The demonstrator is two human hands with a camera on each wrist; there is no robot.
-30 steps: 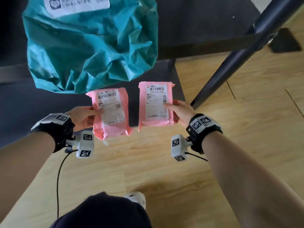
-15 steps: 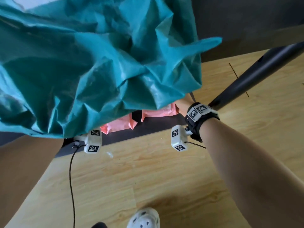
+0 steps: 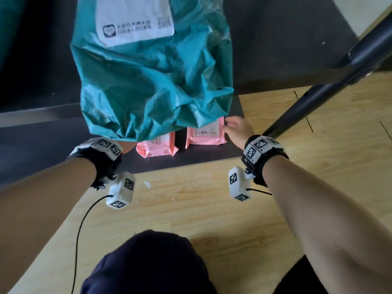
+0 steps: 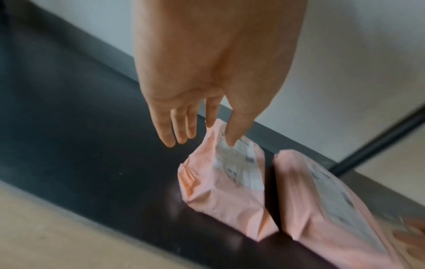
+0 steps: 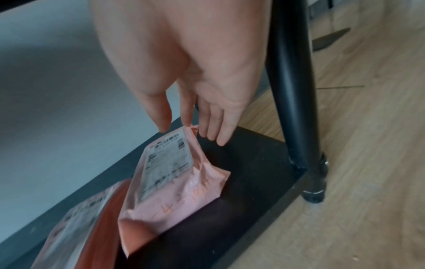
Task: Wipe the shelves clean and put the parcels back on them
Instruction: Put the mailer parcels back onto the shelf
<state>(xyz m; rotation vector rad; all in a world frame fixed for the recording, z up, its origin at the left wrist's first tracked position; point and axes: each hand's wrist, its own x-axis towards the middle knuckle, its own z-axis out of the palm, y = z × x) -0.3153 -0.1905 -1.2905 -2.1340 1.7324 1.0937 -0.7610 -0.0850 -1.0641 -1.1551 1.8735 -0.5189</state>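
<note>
Two pink parcels lie side by side on the black lower shelf. My left hand hovers over the left pink parcel with straight fingers, its thumb tip touching the label. In the head view that hand is hidden under a big teal parcel, which overhangs the upper shelf. My right hand is at the far right corner of the right pink parcel, with straight fingers just touching its edge. From the head camera, the left pink parcel, the right pink parcel and my right hand show below the teal bag.
A black slanted shelf post stands close to the right of my right hand, its foot on the wooden floor. A pale wall runs behind the shelf. My dark-clothed knee is at the bottom.
A second ago each hand gripped a pink parcel in the air before the shelf. Both parcels now lie on the lower shelf and my fingers have loosened off them.
</note>
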